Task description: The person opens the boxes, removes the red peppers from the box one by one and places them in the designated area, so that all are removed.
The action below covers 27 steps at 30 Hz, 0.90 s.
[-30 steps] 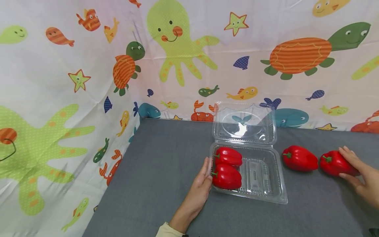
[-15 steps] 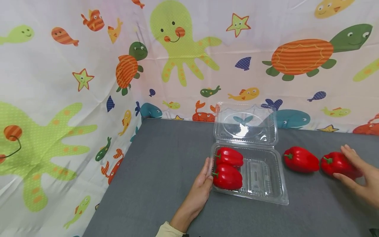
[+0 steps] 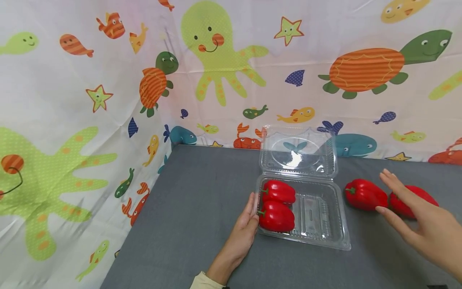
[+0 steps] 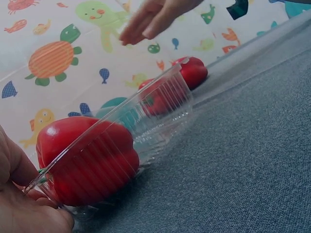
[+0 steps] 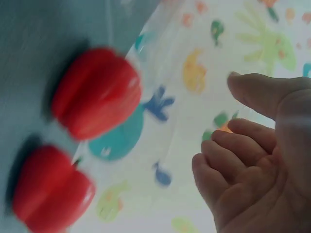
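Your left grip (image 3: 240,229) pinches the left wall of the box (image 3: 310,208), which lies on the table (image 3: 205,200), lid (image 3: 297,154) tipped open at the far side. Your right grip (image 3: 426,228) is spread, thumb apart, holding nothing, by the two loose peppers right of the box: the left one (image 3: 365,195) and the right one (image 3: 424,194). Inside, the far pepper (image 3: 278,191) and near pepper (image 3: 276,216) fill the left side. Step looks like picking the next one to load. Best: take the left loose one across its middle, lift it over the right rim, lay it stem-left in the bare right half, left hand steadying.
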Available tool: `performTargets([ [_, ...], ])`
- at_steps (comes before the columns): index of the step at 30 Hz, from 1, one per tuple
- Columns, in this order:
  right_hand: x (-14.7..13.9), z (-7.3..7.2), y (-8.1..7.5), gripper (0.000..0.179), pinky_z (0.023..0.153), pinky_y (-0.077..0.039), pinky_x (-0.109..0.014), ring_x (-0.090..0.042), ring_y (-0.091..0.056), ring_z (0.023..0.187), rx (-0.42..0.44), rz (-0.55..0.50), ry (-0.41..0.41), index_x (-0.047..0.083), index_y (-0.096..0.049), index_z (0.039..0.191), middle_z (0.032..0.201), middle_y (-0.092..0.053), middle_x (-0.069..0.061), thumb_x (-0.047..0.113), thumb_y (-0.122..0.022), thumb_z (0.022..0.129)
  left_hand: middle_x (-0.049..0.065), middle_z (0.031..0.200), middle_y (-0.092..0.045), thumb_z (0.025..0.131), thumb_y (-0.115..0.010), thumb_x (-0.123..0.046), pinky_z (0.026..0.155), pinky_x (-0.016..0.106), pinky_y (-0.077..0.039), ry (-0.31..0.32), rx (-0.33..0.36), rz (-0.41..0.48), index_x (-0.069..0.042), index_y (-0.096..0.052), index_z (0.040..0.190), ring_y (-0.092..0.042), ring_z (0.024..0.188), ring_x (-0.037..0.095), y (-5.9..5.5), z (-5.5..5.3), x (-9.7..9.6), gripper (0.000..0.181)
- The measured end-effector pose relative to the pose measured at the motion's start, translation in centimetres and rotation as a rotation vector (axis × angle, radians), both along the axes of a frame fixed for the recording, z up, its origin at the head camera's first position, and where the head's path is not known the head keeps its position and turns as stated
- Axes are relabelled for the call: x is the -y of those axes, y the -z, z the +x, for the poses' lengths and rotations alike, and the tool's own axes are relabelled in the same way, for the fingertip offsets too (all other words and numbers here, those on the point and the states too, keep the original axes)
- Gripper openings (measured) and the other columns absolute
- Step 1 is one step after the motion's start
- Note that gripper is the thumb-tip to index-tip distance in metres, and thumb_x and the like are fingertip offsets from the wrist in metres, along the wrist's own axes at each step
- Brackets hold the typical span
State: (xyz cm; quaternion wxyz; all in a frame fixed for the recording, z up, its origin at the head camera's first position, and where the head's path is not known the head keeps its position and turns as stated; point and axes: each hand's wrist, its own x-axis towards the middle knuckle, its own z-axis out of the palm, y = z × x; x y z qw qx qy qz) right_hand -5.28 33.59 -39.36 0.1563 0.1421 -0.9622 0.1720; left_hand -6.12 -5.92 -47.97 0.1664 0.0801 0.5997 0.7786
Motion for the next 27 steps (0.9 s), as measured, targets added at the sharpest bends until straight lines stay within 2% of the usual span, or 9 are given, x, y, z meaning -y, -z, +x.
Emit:
performTargets([
  [2, 1.3, 0.2, -0.5, 0.11, 0.059, -0.062, -0.054, -0.03, -0.073, 0.07, 0.01, -0.009, -0.031, 0.02, -0.033, 0.168, 0.156, -0.049, -0.028, 0.019, -0.094, 0.076, -0.004, 0.178, -0.006, 0.112, -0.034, -0.006, 0.127, 0.035, -0.019, -0.001, 0.003, 0.002, -0.014, -0.001, 0.171, -0.004, 0.163, 0.017, 0.0, 0.0, 0.0, 0.068],
  [3, 1.9, 0.4, -0.7, 0.113, 0.061, -0.062, -0.056, -0.035, -0.075, 0.077, 0.022, -0.012, -0.043, 0.021, -0.032, 0.168, 0.155, -0.05, -0.027, 0.021, -0.095, 0.075, -0.004, 0.178, -0.006, 0.112, -0.035, -0.006, 0.127, 0.035, -0.019, -0.002, 0.003, 0.001, -0.014, -0.001, 0.171, -0.004, 0.163, 0.017, 0.0, 0.0, 0.0, 0.068],
  [6, 3.8, 0.7, -1.2, 0.113, 0.056, -0.063, -0.036, -0.019, -0.073, 0.072, 0.058, -0.031, -0.072, 0.026, -0.03, 0.169, 0.156, -0.053, -0.022, 0.026, -0.096, 0.076, -0.003, 0.178, -0.006, 0.112, -0.035, -0.006, 0.127, 0.036, -0.019, -0.004, 0.007, 0.002, -0.015, -0.002, 0.171, -0.004, 0.163, 0.018, 0.0, 0.1, 0.0, 0.068],
  [9, 5.6, 1.0, -1.3, 0.112, 0.056, -0.062, -0.031, -0.02, -0.075, 0.084, 0.129, -0.054, -0.09, 0.029, -0.027, 0.169, 0.159, -0.05, -0.02, 0.033, -0.093, 0.08, -0.004, 0.178, -0.006, 0.112, -0.035, -0.007, 0.127, 0.036, -0.019, -0.004, 0.01, -0.003, -0.017, -0.003, 0.171, -0.004, 0.163, 0.018, 0.0, 0.1, 0.0, 0.068],
  [10, 6.2, 1.0, -1.2, 0.11, 0.057, -0.061, -0.028, -0.014, -0.072, 0.082, 0.152, -0.061, -0.101, 0.03, -0.026, 0.17, 0.16, -0.05, -0.019, 0.035, -0.092, 0.081, -0.004, 0.178, -0.007, 0.112, -0.035, -0.007, 0.127, 0.037, -0.019, -0.005, 0.011, -0.004, -0.017, -0.003, 0.171, -0.004, 0.163, 0.018, 0.0, 0.1, 0.0, 0.068],
  [13, 7.7, 0.9, -1.0, 0.107, 0.065, -0.065, -0.037, -0.028, -0.074, 0.104, 0.204, -0.083, -0.152, 0.032, -0.026, 0.169, 0.162, -0.048, -0.016, 0.042, -0.09, 0.084, -0.004, 0.178, -0.007, 0.112, -0.035, -0.007, 0.127, 0.036, -0.019, -0.005, 0.01, -0.004, -0.017, -0.003, 0.171, -0.005, 0.163, 0.018, 0.0, 0.1, -0.1, 0.068],
  [16, 9.1, 0.9, -0.6, 0.104, 0.068, -0.065, -0.036, -0.025, -0.073, 0.108, 0.263, -0.096, -0.208, 0.034, -0.024, 0.17, 0.163, -0.047, -0.012, 0.049, -0.085, 0.087, -0.004, 0.178, -0.007, 0.112, -0.035, -0.006, 0.127, 0.036, -0.019, -0.003, 0.007, -0.001, -0.017, -0.003, 0.171, -0.004, 0.163, 0.018, 0.0, 0.1, -0.1, 0.068],
  [19, 10.5, 1.0, 0.0, 0.1, 0.075, -0.066, -0.042, -0.031, -0.07, 0.119, 0.312, -0.092, -0.235, 0.039, -0.021, 0.169, 0.164, -0.046, -0.007, 0.054, -0.08, 0.09, -0.005, 0.178, -0.006, 0.112, -0.035, -0.007, 0.127, 0.035, -0.019, -0.004, 0.007, -0.003, -0.017, -0.003, 0.171, -0.004, 0.163, 0.017, 0.0, 0.1, -0.2, 0.068],
  [27, 13.0, 1.2, 1.8, 0.102, 0.087, -0.063, -0.052, -0.033, -0.062, 0.135, 0.301, -0.128, -0.249, 0.042, -0.021, 0.168, 0.164, -0.046, 0.0, 0.056, -0.082, 0.088, -0.005, 0.178, -0.007, 0.112, -0.036, -0.008, 0.128, 0.037, -0.019, -0.012, 0.011, -0.021, -0.018, -0.004, 0.171, -0.006, 0.163, 0.018, 0.0, 0.1, -0.2, 0.068],
])
